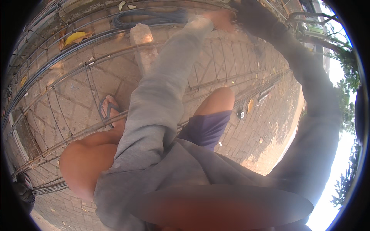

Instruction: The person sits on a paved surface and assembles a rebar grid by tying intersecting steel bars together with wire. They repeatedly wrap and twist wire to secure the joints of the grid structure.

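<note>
Both my arms reach out to the far side. My left hand point(220, 20) is a blur beyond the grey sleeve, beside the end of a coil of thin grey wire point(150, 18) and near the long steel bars. My right hand point(250, 17), dark and in shade, is close to the left one, over the far bars. The fingers of both hands are too smeared or shaded to show whether they hold anything. A long rebar cage point(86, 69) with thin rectangular stirrups runs across in front of me, passing under my left arm.
A pale, rough block point(141, 34) stands by the cage. Several more steel rods point(36, 88) lie at the left. My sandalled foot point(110, 107) is beside the bars. A small round black-and-white object point(241, 114) and dry leaves point(75, 37) lie on the brick paving point(254, 134).
</note>
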### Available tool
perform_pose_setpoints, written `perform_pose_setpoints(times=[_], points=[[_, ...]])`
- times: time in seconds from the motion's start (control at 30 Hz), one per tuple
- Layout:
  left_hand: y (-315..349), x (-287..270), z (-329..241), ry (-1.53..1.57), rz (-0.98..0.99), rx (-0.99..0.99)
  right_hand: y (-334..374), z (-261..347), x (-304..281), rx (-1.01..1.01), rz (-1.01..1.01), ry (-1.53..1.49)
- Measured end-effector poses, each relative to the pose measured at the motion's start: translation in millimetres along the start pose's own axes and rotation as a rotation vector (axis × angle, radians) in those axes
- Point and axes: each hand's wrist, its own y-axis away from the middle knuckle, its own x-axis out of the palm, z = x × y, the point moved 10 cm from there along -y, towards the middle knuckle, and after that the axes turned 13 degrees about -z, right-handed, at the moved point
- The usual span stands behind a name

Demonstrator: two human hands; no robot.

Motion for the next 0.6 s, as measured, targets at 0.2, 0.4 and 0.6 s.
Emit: perform_pose_setpoints(times=[0.2, 0.4, 0.6], points=[[80, -125, 41, 0.164, -0.304, -0.194, 143, 8, 61, 0.862, 1.310, -0.827], [132, -107, 16, 0.229, -0.404, -0.100, 181, 104, 47, 1.185, 0.755, -1.466], [153, -98, -12, 0.232, -0.471, -0.072, 190, 230, 5, 1.756, 0.330, -1.904]])
